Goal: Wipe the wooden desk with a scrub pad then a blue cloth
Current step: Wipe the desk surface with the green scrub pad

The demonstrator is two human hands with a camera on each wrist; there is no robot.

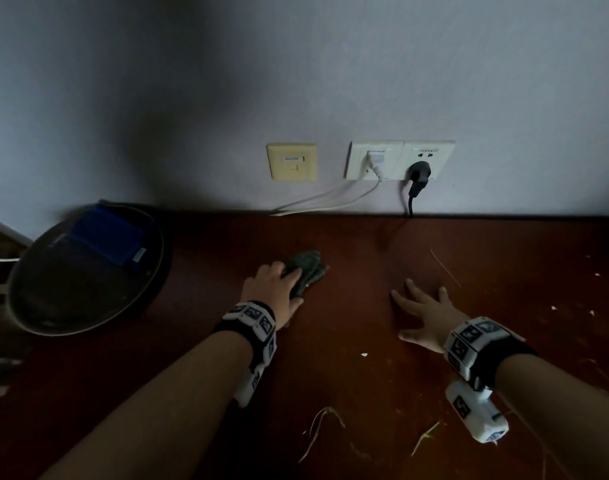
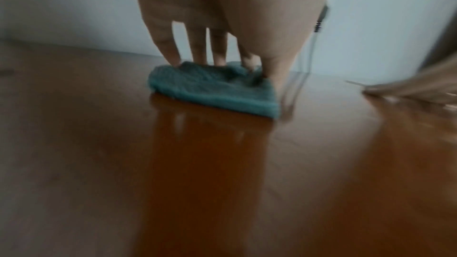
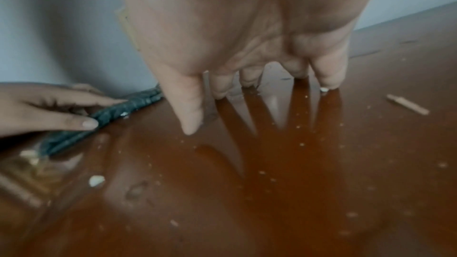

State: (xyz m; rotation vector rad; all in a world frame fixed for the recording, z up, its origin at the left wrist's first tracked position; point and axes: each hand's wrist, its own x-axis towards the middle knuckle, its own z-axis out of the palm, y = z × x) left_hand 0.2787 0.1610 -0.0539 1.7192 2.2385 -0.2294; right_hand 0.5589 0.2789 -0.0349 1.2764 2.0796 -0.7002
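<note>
A crumpled green scrub pad (image 1: 308,268) (image 2: 212,89) (image 3: 118,112) lies on the dark red-brown wooden desk (image 1: 365,393) towards the wall. My left hand (image 1: 294,287) (image 2: 235,71) (image 3: 74,112) presses on it with straight fingers, thumb along its near edge. Just to the right, my right hand (image 1: 420,313) (image 3: 247,95) rests flat on the bare wood with fingers spread and holds nothing. A folded blue cloth (image 1: 105,237) sits in a dark round pan (image 1: 36,306) at the desk's left end.
White crumbs (image 1: 364,354) and dry straw bits (image 1: 322,420) are scattered over the desk, mostly near and right. A small wooden stick (image 3: 408,106) lies right of my right hand. Wall sockets (image 1: 400,161) with a white and a black cable stand just behind the desk.
</note>
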